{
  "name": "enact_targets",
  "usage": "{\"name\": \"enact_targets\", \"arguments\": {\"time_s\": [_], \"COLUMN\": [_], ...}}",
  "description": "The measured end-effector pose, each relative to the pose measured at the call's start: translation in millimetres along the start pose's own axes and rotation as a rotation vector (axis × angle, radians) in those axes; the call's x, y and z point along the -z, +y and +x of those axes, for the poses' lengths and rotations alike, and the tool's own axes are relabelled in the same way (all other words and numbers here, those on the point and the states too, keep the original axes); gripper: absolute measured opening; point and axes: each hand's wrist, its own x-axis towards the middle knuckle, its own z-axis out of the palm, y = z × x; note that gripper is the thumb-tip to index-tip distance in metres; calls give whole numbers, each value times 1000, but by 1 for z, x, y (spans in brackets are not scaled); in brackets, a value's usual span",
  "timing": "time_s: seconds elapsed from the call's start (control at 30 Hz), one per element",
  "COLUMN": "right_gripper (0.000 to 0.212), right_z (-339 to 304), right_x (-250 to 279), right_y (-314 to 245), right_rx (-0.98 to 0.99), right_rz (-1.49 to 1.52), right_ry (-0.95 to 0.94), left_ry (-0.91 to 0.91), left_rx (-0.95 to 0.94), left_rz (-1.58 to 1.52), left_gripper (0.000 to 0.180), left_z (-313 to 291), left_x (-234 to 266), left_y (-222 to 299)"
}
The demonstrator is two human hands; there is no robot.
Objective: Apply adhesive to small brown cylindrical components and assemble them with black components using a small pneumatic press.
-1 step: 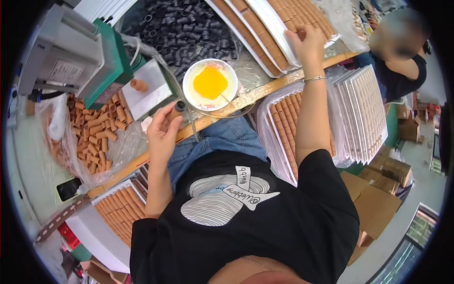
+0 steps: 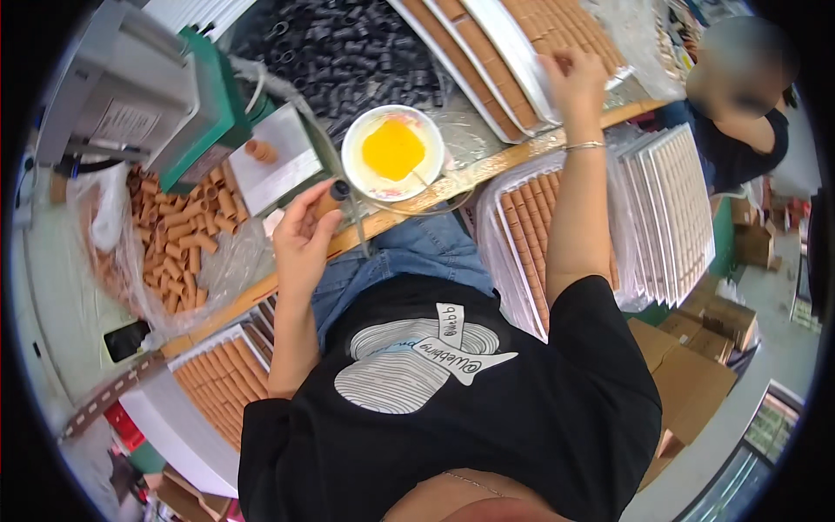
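Note:
Between the thumb and fingers of my left hand [image 2: 298,235] is a brown tube [image 2: 327,204] with a black collar on its upper end. The tube is held over the table's near edge, just left of a white bowl [image 2: 354,170] of yellow liquid [image 2: 391,150]. Farther right, my right hand [image 2: 578,87] reaches over a white tray with rows of brown tubes [image 2: 557,28]. Its thumb and fingers are pinched together at the tray's near end; what lies between them is hidden.
Black collars [image 2: 348,61] are heaped behind the bowl. At left stand a green-and-grey machine [image 2: 209,104], a pale block [image 2: 283,170] bearing one brown tube [image 2: 261,150], and a bag of loose tubes [image 2: 187,230]. Stacked trays [image 2: 665,209] flank my right arm. Another person [image 2: 739,130] sits at far right.
The whole view has shifted slightly. The brown tube in my left hand has tipped a little to the right, and my right hand stays at the tray.

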Motion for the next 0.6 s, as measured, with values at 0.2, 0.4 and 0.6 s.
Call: {"name": "enact_targets", "arguments": {"time_s": [0.2,0.4,0.6], "right_gripper": [21,37,36], "right_z": [-41,-111,-126], "right_x": [45,32,22], "right_y": [-56,-190,-224], "right_rx": [36,553,798], "right_rz": [460,767,579], "right_ry": [-44,-569,-582], "left_ry": [39,16,21], "left_rx": [-60,16,-151], "left_rz": [-64,198,566], "left_gripper": [33,28,33], "left_z": [6,-4,-16], "left_x": [10,32,51], "left_y": [9,25,47]}}
